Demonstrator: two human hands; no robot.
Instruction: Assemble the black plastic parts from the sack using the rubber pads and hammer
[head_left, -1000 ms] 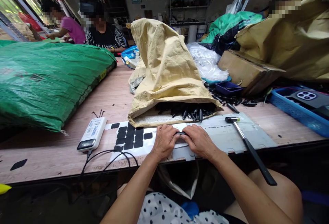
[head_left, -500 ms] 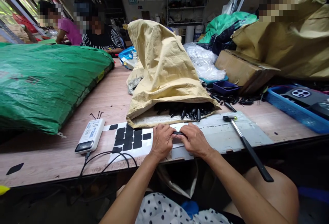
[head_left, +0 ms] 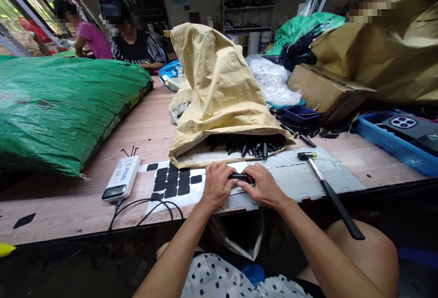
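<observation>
Both hands meet over the near edge of the table around a small black part [head_left: 241,177]. My left hand [head_left: 218,185] has its fingers closed on the part's left end. On the other end, my right hand [head_left: 262,185] pinches the same part, and its fingers partly hide it. Just beyond the hands lies the open mouth of a tan sack [head_left: 219,92], with many black pieces [head_left: 251,146] inside. Beneath the hands are a grey board [head_left: 290,175] and a white sheet with black stickers [head_left: 172,181].
A hammer [head_left: 330,195] lies right, its handle past the table edge. At left are a white power bank [head_left: 121,179] with cables and a green sack [head_left: 68,111]. A blue basket [head_left: 393,145], a carton [head_left: 325,89] and seated people [head_left: 135,44] are farther off.
More of the black part shows between my hands, and my right hand's fingers have shifted slightly around it. The view has moved a little.
</observation>
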